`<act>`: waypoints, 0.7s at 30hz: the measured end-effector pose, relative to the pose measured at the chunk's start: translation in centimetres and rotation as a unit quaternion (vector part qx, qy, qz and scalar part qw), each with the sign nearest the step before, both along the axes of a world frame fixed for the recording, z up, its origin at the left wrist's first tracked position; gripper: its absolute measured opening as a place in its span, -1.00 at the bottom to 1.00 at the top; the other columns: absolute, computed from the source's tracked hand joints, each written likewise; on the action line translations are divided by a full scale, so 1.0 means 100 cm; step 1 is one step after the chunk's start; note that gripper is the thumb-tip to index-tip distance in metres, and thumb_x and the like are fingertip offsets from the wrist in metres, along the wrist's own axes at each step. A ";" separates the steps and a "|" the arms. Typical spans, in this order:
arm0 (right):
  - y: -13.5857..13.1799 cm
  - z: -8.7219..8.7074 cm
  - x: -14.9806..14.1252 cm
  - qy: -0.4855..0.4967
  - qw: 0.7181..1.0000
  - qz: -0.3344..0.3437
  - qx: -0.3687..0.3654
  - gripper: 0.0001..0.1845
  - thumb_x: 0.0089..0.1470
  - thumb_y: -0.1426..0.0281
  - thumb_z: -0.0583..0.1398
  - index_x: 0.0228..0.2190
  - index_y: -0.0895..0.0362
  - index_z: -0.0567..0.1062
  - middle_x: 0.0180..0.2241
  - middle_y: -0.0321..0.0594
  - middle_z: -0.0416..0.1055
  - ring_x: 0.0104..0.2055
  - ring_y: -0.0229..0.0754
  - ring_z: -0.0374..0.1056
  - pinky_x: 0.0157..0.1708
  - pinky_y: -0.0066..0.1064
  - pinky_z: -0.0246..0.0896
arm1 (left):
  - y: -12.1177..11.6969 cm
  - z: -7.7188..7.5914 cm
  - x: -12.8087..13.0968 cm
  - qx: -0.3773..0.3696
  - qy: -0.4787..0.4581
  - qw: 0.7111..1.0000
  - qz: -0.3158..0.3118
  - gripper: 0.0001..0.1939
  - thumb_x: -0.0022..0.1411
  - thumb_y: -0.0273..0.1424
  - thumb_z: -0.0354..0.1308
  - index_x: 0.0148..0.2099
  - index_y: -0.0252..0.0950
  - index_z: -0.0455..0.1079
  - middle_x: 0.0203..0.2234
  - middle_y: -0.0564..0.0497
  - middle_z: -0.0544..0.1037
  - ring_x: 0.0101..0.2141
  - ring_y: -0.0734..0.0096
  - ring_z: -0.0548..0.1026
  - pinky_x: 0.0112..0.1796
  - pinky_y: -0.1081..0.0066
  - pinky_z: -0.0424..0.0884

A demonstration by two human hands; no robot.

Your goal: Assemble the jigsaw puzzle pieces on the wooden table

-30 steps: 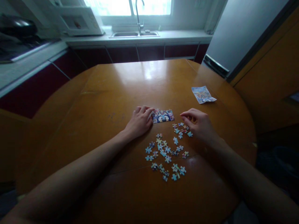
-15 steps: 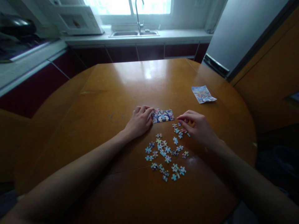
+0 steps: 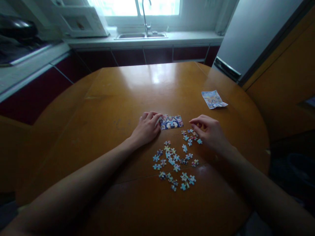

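Note:
A partly assembled jigsaw puzzle (image 3: 171, 122) lies flat on the table, showing a blue and white cartoon face with a jagged upper edge. My left hand (image 3: 147, 127) rests at its left end, thumb and fingers closed on that edge and covering it. To the right of the puzzle, a small gap away, my right hand (image 3: 206, 128) hovers with thumb and forefinger pinched together. Whatever is in that pinch is too small to make out. Loose jigsaw pieces (image 3: 176, 158) are scattered in front of the puzzle, several of them just under my right hand.
A creased printed sheet (image 3: 213, 99) lies on the wooden table (image 3: 128, 88) at the back right. Beyond the table stand a counter with a sink (image 3: 131, 35), a white microwave (image 3: 82, 23) and, on the right, a tall grey fridge (image 3: 253, 32).
My right hand dipped left toward the puzzle half a second ago and is now back slightly to the right, still pinched. My left hand and the puzzle have stayed in place.

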State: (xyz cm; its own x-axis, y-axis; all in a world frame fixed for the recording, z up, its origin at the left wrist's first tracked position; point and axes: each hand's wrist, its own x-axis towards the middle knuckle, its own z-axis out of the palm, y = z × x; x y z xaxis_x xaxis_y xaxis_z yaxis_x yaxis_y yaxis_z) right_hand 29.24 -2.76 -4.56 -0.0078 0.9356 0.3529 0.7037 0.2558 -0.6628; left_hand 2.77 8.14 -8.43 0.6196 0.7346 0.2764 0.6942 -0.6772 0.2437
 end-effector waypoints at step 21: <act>0.000 0.001 0.000 0.006 1.000 0.001 0.000 -0.90 0.19 0.43 0.22 -0.31 0.10 0.58 -0.37 -0.20 0.47 -0.34 -0.16 0.34 -0.35 -0.29 0.19 | 0.000 -0.001 -0.002 0.003 0.011 1.000 -0.015 -0.58 0.40 -0.38 0.01 0.24 -0.01 0.37 0.05 -0.08 0.39 0.04 0.05 0.26 0.11 0.03 0.25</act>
State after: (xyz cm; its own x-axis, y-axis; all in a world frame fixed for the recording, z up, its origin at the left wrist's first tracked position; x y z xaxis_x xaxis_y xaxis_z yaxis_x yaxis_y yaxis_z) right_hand 29.19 -2.78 -4.41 -0.0043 0.9355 0.3533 0.6948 0.2569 -0.6718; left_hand 2.59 8.16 -8.48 0.6479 0.7132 0.2677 0.6779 -0.7000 0.2244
